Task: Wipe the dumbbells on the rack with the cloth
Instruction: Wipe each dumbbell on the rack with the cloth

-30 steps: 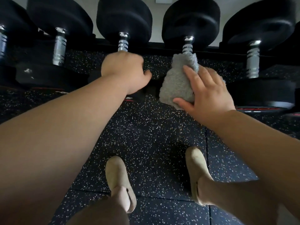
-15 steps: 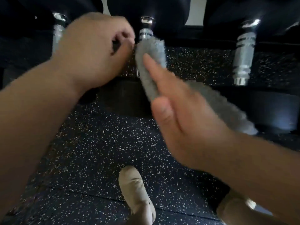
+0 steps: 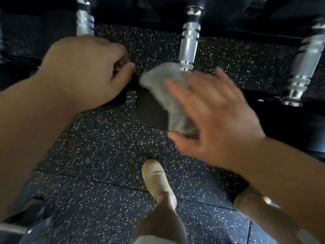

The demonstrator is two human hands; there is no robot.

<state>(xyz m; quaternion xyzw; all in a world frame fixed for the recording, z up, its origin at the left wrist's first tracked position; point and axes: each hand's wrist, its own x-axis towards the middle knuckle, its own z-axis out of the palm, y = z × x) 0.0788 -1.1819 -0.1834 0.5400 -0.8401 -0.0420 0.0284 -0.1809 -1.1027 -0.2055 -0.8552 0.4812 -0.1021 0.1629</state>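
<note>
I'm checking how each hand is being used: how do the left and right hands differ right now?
The left hand is curled nearly into a fist and holds no cloth; the right hand is spread flat, pressing the grey cloth. The left hand sits below the left chrome handle, the right below the middle handle. Both are bare and motion-blurred.

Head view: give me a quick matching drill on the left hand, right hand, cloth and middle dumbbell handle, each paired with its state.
Column one:
1. left hand
2. right hand
3. grey cloth
4. middle dumbbell handle

Column two:
A. bare chrome, top of cloth at its near end
B. fingers spread, on the cloth
C. curled, holds no cloth
D. bunched under a palm

Pairs: 1-C, 2-B, 3-D, 4-A
</note>
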